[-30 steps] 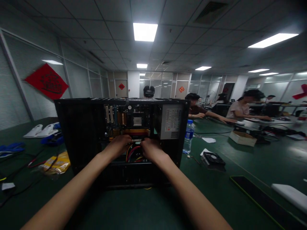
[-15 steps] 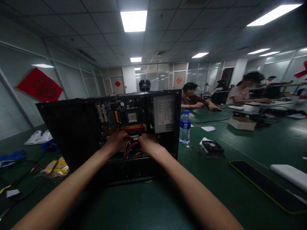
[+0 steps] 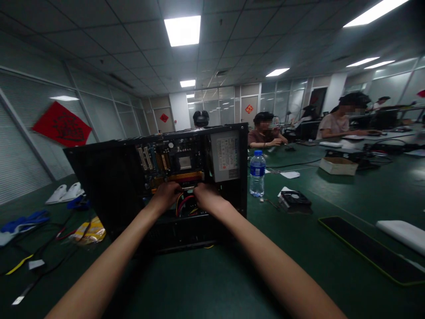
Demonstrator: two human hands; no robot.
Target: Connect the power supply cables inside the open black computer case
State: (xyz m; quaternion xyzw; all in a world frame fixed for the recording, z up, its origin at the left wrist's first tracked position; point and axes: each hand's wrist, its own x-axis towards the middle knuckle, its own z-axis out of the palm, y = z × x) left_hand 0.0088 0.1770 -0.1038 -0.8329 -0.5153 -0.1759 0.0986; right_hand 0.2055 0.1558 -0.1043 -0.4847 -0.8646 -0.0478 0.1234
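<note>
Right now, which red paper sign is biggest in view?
The red sign on the left wall blinds; the two on the far doors are much smaller.

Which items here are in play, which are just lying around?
In play: left hand, right hand, PC case, motherboard, cables.
Lying about: water bottle, loose fan, yellow packet, cardboard box.

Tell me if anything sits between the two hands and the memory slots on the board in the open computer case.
Nothing visible does. The left hand and right hand already rest at the orange memory slots inside the computer case. Red and yellow cables hang just below, between the hands, not over the slots.
</note>
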